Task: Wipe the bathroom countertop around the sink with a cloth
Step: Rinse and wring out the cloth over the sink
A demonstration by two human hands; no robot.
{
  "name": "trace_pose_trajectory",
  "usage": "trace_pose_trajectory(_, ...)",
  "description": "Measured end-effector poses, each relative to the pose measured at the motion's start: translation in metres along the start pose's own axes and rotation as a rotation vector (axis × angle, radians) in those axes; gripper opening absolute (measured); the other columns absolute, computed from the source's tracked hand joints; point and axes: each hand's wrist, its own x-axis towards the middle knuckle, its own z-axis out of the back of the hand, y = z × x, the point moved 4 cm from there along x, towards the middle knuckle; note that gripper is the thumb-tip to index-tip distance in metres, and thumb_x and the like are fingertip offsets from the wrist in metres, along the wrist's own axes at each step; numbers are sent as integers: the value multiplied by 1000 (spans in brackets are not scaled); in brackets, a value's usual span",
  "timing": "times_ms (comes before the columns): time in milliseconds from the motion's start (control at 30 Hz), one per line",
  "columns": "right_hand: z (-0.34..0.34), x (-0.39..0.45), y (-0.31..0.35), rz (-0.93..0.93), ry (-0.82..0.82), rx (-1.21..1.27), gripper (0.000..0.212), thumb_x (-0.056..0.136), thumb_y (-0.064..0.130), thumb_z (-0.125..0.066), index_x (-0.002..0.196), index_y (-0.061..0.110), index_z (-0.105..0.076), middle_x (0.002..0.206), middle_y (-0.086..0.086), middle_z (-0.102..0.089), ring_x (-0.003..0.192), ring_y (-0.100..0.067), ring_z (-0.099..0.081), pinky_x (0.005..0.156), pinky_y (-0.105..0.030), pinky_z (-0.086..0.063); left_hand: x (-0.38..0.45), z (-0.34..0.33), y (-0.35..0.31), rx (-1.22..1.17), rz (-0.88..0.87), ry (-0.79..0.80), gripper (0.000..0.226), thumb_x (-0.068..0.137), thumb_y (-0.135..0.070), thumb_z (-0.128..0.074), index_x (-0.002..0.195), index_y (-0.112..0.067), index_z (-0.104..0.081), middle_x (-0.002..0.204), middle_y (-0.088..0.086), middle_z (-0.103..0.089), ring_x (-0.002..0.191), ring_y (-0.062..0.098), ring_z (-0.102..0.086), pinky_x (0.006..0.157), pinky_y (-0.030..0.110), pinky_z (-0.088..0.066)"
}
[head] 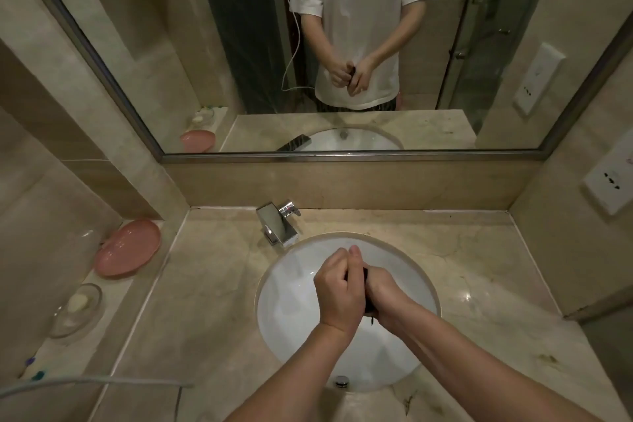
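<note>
A beige marble worktop (212,284) fills a tiled alcove, with a round white sink (291,301) set into its middle and a chrome tap (279,223) at the basin's eleven o'clock. A wide mirror (239,44) runs along the back wall and reflects a person in a white T-shirt. On a raised ledge at nine o'clock sit a pink dish (128,252) and, nearer the camera, a clear soap dish (77,308) holding a pale bar. A wall socket (609,180) is mounted at two o'clock.

Both hands meet over the centre of the basin. The left hand (340,291) has its fingers curled tightly, and the right hand (383,295) is curled the same way, the two pressed together around a dark cloth (369,310), of which only a small strip shows between the palms.

The worktop lies bare from three to five o'clock, with a dark smudge (548,358) at four o'clock. Walls close it off on the left, back and right; a thin pale cord (102,380) crosses the near-left corner.
</note>
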Motion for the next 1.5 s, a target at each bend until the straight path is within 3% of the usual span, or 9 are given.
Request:
trace_pose_trajectory(167,32,-12,35,439,-471,-275,33,86,32,-63,68,6,-52,56,-3,-52,54,-13,-47,56,-34,-43,-2,-1,1,-343,623,150,8,96,-30,-59,98,-22,-61,96,-4,-67,91,16,-62,80,33,-51)
trace_pose_trajectory(300,39,-35,55,1089,-395,-637,32,92,26,-61,64,13,-51,56,5,-49,53,-14,-47,51,-27,-39,-10,-5,-10,-712,1410,361,36,86,-41,-62,97,-9,-73,100,12,-72,95,29,-67,86,46,-54)
trace_pose_trajectory(467,27,-68,66,1622,-40,-994,26,93,14,-55,68,7,-54,67,-2,-49,61,-17,-41,66,-16,-27,-8,-18,-34,-783,1365,427,40,91,-43,-57,67,-11,-64,60,3,-63,59,18,-68,58,24,-52)
trace_pose_trajectory(600,39,-75,70,1280,-324,-518,25,97,23,-50,72,22,-48,63,12,-45,56,-5,-39,57,-14,-31,-6,-22,-46,-724,1046,25,42,93,-42,-54,65,-12,-51,59,4,-56,58,21,-59,62,30,-46)
trace_pose_trajectory(767,28,-62,51,589,-443,208,35,99,16,-50,66,7,-39,59,1,-40,56,-14,-37,50,-27,-33,8,-4,-68,-248,135,-147,39,96,-36,-45,61,-24,-34,62,-7,-39,64,18,-41,64,43,-40)
trace_pose_trajectory(900,15,-37,30,215,-211,177,35,92,22,-47,83,-11,-53,71,-15,-53,68,-25,-46,56,-35,-35,11,3,-57,32,-227,-76,41,102,-32,-41,61,-27,-36,63,-10,-37,66,18,-42,65,39,-40)
trace_pose_trajectory(1133,10,-31,23,-41,33,-29,34,96,19,-39,63,15,-49,56,-3,-45,51,-16,-36,45,-27,-24,5,10,-41,129,-510,30,44,101,-16,-44,58,-6,-48,62,-1,-41,64,16,-39,70,26,-34)
trace_pose_trajectory(1300,2,-30,24,-158,85,-98,30,92,17,-36,62,16,-44,52,0,-38,43,-13,-32,41,-23,-18,8,15,-35,119,-490,137,44,99,-16,-46,56,-7,-47,61,-1,-42,62,18,-41,66,30,-36)
trace_pose_trajectory(1500,12,-27,44,76,-89,-23,39,99,37,-45,108,3,-62,81,-7,-59,62,-16,-50,48,-23,-34,22,14,-20,-294,367,263,33,77,-26,-72,72,-10,-43,69,-2,-43,62,12,-42,51,20,-36)
